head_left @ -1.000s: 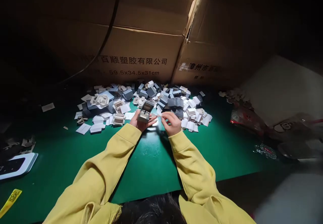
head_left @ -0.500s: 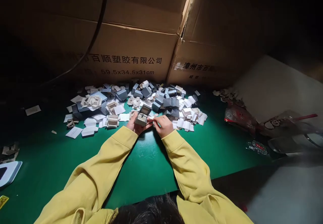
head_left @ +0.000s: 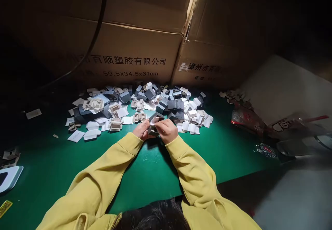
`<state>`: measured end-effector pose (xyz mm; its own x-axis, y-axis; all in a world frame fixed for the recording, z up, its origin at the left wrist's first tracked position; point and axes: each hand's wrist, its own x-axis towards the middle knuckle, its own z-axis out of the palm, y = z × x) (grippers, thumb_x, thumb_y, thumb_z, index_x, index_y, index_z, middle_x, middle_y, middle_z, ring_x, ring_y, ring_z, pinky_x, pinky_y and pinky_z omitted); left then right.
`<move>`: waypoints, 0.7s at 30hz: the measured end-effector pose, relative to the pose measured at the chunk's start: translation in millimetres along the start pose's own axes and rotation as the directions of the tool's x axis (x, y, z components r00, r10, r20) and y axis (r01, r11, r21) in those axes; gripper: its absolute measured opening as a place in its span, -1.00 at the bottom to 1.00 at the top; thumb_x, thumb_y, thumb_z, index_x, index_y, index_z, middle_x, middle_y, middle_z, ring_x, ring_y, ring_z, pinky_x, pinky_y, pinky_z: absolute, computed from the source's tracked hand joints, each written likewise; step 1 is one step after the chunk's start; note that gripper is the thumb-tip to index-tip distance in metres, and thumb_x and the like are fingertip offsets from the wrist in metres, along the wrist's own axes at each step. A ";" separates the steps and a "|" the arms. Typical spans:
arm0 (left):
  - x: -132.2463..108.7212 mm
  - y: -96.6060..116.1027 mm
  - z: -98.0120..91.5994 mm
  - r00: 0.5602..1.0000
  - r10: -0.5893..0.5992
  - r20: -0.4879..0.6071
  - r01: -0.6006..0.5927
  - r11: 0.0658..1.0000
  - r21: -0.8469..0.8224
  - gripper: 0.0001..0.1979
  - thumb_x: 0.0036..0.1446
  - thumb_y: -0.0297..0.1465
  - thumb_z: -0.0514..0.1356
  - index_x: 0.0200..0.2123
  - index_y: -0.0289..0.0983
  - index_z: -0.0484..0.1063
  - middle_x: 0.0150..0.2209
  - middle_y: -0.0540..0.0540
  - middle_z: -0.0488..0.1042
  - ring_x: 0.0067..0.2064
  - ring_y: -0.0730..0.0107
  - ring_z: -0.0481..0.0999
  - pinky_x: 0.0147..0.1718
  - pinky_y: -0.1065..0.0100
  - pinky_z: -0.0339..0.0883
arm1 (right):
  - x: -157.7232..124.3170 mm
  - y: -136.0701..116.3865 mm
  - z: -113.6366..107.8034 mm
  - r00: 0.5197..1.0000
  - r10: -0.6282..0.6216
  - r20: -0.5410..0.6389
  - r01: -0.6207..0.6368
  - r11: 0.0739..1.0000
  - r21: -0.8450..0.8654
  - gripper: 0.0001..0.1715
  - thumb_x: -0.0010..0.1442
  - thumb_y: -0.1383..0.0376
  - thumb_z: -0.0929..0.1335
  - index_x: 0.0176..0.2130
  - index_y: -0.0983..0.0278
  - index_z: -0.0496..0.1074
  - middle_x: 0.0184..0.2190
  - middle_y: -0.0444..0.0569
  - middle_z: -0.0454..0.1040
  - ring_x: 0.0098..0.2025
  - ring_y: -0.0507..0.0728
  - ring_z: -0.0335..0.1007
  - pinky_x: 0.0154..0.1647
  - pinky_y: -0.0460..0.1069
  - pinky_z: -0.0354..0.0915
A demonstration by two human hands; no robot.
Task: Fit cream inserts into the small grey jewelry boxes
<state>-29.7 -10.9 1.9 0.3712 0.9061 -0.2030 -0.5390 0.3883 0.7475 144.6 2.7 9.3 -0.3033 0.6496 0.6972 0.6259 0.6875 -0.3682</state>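
A small dark grey box with its lid raised is in my left hand, the thumb along its left side and the other fingers mostly hidden beneath. White material shows inside the box. My right hand is closed in a pinch at the box's opening, with the fingertips in or against it. What those fingertips grip is too small and covered to make out. Just beyond my left hand lies a beige folded card insert.
A pile of dark small boxes and white card inserts spreads across the green table. Large cartons stand behind it, with a black cable hanging in front. Plastic packages lie at the right.
My left hand has shifted slightly right and turned the box toward my right hand. My right fingers have moved from beside the box up to its opening.
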 end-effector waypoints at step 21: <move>4.1 -9.2 -12.2 1.000 -0.003 -0.029 0.005 0.997 0.073 -0.22 -0.04 -0.08 0.49 0.21 -0.20 0.39 0.08 -0.23 0.57 -0.08 0.13 0.64 -0.17 0.21 0.56 | 2.2 2.7 -0.3 0.912 -0.072 0.404 0.136 0.982 -0.132 -0.74 0.38 0.30 0.36 -0.22 0.10 0.67 -0.27 -0.12 0.69 -0.27 0.04 0.50 -0.37 -0.09 0.30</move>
<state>-32.5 -8.7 -13.5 0.3509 0.9093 -0.2237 -0.4803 0.3798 0.7906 145.9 5.9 10.0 -0.6120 0.6743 0.4132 0.6683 0.7203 -0.1856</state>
